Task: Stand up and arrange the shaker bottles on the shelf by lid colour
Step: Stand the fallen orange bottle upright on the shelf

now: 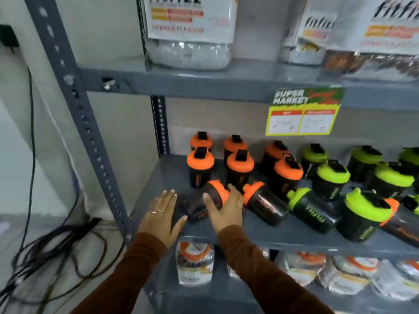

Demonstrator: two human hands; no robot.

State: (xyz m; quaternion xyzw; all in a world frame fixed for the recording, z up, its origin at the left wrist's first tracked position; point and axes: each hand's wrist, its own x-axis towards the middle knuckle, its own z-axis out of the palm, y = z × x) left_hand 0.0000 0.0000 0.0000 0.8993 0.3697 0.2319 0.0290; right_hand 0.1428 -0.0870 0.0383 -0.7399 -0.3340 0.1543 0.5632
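cradling a toppled orange-lidded shaker (204,203) between left hand (161,214) and right hand (226,208).

We note two long sleeves in a rust-brown, finely ribbed knit, one on each forearm, ending at the wrist. The hands are bare. The left hand (159,214) carries a thin ring with a V-shaped front. The right hand (224,208) carries no visible jewellery.

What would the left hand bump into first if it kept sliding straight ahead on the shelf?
Probably the upright black shaker bottle with the orange lid at the front left of the orange group. The left hand has fingers pointing up-shelf toward it, though depth is hard to judge.
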